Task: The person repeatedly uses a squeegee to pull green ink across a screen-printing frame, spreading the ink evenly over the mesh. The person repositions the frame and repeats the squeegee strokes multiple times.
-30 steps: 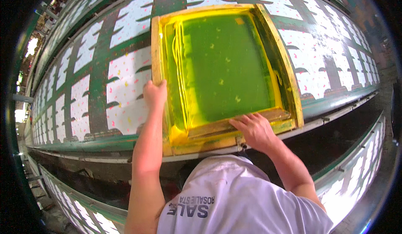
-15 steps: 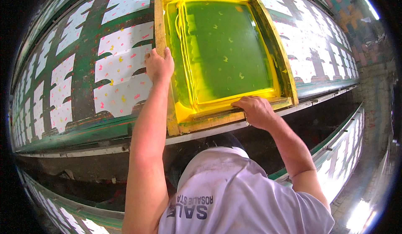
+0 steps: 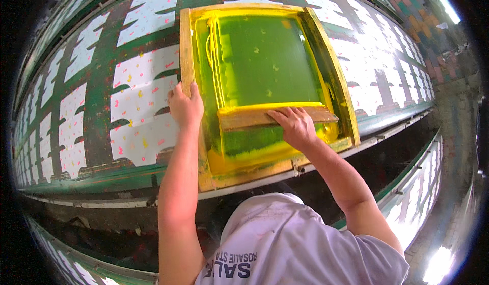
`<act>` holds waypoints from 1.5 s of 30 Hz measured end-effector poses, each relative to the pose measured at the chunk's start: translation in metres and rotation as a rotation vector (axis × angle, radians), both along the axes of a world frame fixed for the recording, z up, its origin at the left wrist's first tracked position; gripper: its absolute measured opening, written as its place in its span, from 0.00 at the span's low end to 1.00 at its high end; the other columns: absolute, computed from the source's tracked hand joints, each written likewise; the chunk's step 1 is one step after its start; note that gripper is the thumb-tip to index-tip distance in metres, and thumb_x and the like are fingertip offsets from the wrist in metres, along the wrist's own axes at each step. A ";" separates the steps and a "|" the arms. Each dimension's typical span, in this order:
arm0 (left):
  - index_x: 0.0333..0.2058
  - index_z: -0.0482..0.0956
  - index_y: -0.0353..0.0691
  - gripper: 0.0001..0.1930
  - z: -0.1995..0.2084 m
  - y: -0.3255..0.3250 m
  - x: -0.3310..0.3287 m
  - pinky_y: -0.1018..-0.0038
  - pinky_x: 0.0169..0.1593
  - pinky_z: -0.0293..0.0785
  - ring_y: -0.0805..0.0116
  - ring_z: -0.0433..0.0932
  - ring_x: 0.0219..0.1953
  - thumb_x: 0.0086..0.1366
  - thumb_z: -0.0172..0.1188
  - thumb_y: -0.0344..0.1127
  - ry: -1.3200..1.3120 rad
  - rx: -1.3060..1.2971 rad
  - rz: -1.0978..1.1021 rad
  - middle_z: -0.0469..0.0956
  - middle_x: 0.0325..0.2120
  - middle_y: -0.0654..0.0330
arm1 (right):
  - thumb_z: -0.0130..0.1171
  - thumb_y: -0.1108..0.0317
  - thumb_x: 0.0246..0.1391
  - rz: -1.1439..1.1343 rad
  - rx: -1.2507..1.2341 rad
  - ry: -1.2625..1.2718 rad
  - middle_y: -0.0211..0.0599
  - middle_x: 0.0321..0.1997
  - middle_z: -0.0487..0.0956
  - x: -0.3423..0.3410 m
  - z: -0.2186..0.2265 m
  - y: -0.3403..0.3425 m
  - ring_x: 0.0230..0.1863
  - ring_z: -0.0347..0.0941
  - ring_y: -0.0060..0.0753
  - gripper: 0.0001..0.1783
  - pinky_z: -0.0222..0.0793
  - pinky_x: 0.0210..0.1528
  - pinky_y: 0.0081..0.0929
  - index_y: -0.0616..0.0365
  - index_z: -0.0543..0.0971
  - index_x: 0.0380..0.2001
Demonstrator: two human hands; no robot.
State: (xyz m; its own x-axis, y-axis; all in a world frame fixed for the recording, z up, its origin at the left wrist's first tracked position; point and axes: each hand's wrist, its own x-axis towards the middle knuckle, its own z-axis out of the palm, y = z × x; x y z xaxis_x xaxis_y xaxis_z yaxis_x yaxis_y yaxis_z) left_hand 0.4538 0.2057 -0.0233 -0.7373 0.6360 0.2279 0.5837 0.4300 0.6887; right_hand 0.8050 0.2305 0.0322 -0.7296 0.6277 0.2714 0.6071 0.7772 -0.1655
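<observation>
Squeegee (image 3: 277, 115) in ink-filled screen frame (image 3: 185, 50)

One view only: head cam, worn, left of a side-by-side pair, so nothing shared w/ a 2nd view here. Looks steeply down and fwd over the person's own chest; white shirt (image 3: 300, 244) fills the near bottom edge. Close range: both forearms enter from below, left hand (image 3: 186, 106) and right hand (image 3: 293, 127) sit mid-frame at arm's reach. Wooden screen frame (image 3: 186, 50) is centre, slightly far. Fisheye bends the long print table (image 3: 102, 76) into an arc running far left to far right; black rim at the corners.
</observation>
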 end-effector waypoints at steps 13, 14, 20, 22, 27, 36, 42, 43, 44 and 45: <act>0.61 0.81 0.32 0.22 0.005 0.005 0.006 0.55 0.55 0.80 0.50 0.82 0.49 0.78 0.66 0.43 0.015 0.005 0.086 0.79 0.50 0.48 | 0.59 0.79 0.59 -0.069 0.022 -0.203 0.43 0.64 0.86 -0.113 -0.013 0.316 0.64 0.85 0.49 0.34 0.81 0.67 0.48 0.39 0.84 0.67; 0.60 0.82 0.33 0.21 0.007 0.006 0.008 0.57 0.53 0.81 0.53 0.83 0.48 0.79 0.66 0.43 -0.001 0.025 0.109 0.80 0.49 0.49 | 0.59 0.79 0.60 -0.077 0.036 -0.218 0.43 0.66 0.86 -0.123 -0.012 0.337 0.64 0.85 0.48 0.35 0.81 0.67 0.47 0.38 0.84 0.68; 0.58 0.83 0.32 0.21 0.010 0.008 0.008 0.59 0.50 0.80 0.53 0.82 0.45 0.78 0.66 0.44 0.012 -0.064 0.143 0.81 0.46 0.50 | 0.59 0.72 0.65 -0.070 0.014 -0.282 0.41 0.65 0.87 -0.160 0.002 0.434 0.61 0.87 0.53 0.34 0.83 0.65 0.53 0.35 0.80 0.73; 0.56 0.83 0.32 0.19 0.008 0.008 0.007 0.58 0.49 0.80 0.52 0.83 0.44 0.78 0.65 0.43 0.027 -0.089 0.141 0.82 0.45 0.51 | 0.59 0.71 0.64 -0.087 0.023 -0.270 0.43 0.66 0.87 -0.159 0.003 0.452 0.61 0.87 0.54 0.34 0.83 0.66 0.55 0.36 0.80 0.73; 0.53 0.84 0.32 0.17 0.008 0.012 0.006 0.57 0.48 0.81 0.51 0.83 0.42 0.78 0.65 0.41 0.039 -0.091 0.138 0.84 0.44 0.50 | 0.67 0.61 0.68 -0.045 -0.034 -0.306 0.46 0.64 0.87 -0.154 0.003 0.473 0.66 0.83 0.56 0.30 0.78 0.69 0.58 0.40 0.80 0.73; 0.56 0.84 0.34 0.19 0.016 0.014 0.003 0.55 0.52 0.80 0.50 0.84 0.45 0.79 0.63 0.45 0.046 -0.153 0.107 0.84 0.47 0.50 | 0.63 0.63 0.59 0.146 -0.109 -0.354 0.49 0.59 0.88 -0.115 0.018 0.396 0.63 0.85 0.55 0.28 0.80 0.67 0.55 0.48 0.85 0.64; 0.64 0.79 0.34 0.26 0.014 0.011 0.004 0.52 0.59 0.80 0.44 0.82 0.57 0.78 0.65 0.47 0.020 -0.054 0.077 0.80 0.57 0.44 | 0.63 0.69 0.58 0.136 -0.235 -0.362 0.43 0.49 0.91 -0.056 0.025 0.256 0.53 0.89 0.52 0.24 0.86 0.57 0.53 0.42 0.88 0.58; 0.65 0.79 0.34 0.26 0.013 0.010 0.003 0.51 0.60 0.80 0.42 0.81 0.59 0.77 0.65 0.47 0.075 -0.047 0.063 0.80 0.58 0.44 | 0.62 0.69 0.57 0.107 -0.253 -0.329 0.43 0.49 0.91 -0.046 0.026 0.230 0.53 0.89 0.52 0.24 0.86 0.56 0.52 0.42 0.88 0.57; 0.65 0.78 0.35 0.27 0.011 0.009 0.002 0.50 0.61 0.80 0.40 0.81 0.61 0.77 0.65 0.47 0.129 -0.040 0.049 0.80 0.59 0.43 | 0.63 0.70 0.56 0.100 -0.266 -0.391 0.42 0.49 0.91 -0.038 0.029 0.207 0.52 0.89 0.53 0.24 0.86 0.55 0.52 0.42 0.88 0.56; 0.66 0.78 0.35 0.28 0.010 0.007 0.000 0.46 0.62 0.80 0.37 0.78 0.63 0.76 0.66 0.48 0.153 -0.031 0.030 0.79 0.60 0.42 | 0.65 0.69 0.58 0.101 -0.283 -0.395 0.42 0.51 0.91 -0.028 0.031 0.183 0.54 0.88 0.52 0.23 0.85 0.57 0.52 0.44 0.88 0.57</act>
